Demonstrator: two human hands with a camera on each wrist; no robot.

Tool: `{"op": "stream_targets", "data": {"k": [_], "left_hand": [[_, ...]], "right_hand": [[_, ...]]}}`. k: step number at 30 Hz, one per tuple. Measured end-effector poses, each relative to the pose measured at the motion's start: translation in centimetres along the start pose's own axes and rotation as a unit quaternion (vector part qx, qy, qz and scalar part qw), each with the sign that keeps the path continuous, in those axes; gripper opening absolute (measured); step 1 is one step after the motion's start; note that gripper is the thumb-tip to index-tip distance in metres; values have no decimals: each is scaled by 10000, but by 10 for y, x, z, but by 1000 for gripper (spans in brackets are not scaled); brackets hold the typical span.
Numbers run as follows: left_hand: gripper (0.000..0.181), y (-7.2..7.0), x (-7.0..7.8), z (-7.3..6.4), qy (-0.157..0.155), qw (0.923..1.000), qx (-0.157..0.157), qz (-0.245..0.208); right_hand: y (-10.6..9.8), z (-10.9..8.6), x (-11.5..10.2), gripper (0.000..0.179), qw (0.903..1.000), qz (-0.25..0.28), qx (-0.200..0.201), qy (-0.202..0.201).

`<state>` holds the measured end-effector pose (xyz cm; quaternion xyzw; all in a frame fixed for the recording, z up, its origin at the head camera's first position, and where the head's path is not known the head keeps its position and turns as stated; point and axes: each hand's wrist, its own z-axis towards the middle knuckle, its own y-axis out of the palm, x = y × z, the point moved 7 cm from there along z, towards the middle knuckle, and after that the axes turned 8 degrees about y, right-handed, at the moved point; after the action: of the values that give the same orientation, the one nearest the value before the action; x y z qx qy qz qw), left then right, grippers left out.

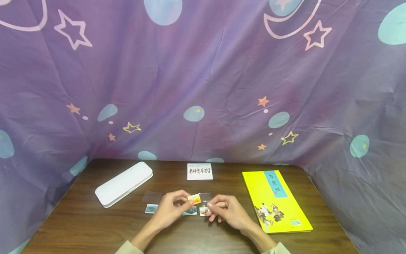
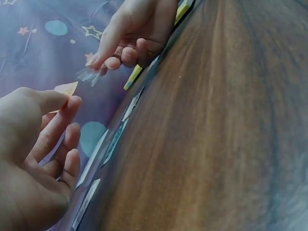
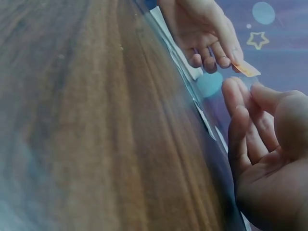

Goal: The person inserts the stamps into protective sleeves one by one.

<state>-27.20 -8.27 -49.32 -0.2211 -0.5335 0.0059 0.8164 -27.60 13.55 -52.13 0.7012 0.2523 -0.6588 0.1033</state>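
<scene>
Between thumb and fingertips, my left hand (image 1: 169, 210) pinches a small yellow-orange picture stamp (image 1: 194, 199) with a pale edge. My right hand (image 1: 231, 212) pinches a small clear plastic sleeve (image 2: 89, 77) at one edge, close beside the stamp. In the left wrist view a narrow gap separates stamp and sleeve. Below the hands, a blue-green stamp (image 1: 151, 208), a dark green stamp (image 1: 190, 211) and a whitish stamp (image 1: 203, 211) lie in a row on the table; the hands partly cover them.
At the left lies a white case (image 1: 124, 184). A white card with red handwriting (image 1: 200, 171) lies at the back middle, and a yellow book (image 1: 277, 201) at the right. Behind the wooden table (image 1: 177, 240) hangs a purple patterned curtain (image 1: 203, 77).
</scene>
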Motion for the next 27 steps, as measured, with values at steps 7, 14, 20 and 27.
{"op": "stream_targets", "data": {"k": [7, 14, 20, 27], "left_hand": [[18, 4, -1, -3, -33, 10000, -32, -61], [19, 5, -1, -4, 10, 9999, 87, -61], [21, 4, -1, -4, 45, 9999, 138, -95], [21, 4, -2, -4, -17, 9998, 152, -144]], "right_hand": [[4, -1, 3, 30, 9999, 59, 4, 150], [3, -2, 3, 29, 10000, 51, -12, 84], [3, -2, 1, 30, 10000, 43, -12, 20], [3, -3, 1, 29, 10000, 55, -19, 5]]}}
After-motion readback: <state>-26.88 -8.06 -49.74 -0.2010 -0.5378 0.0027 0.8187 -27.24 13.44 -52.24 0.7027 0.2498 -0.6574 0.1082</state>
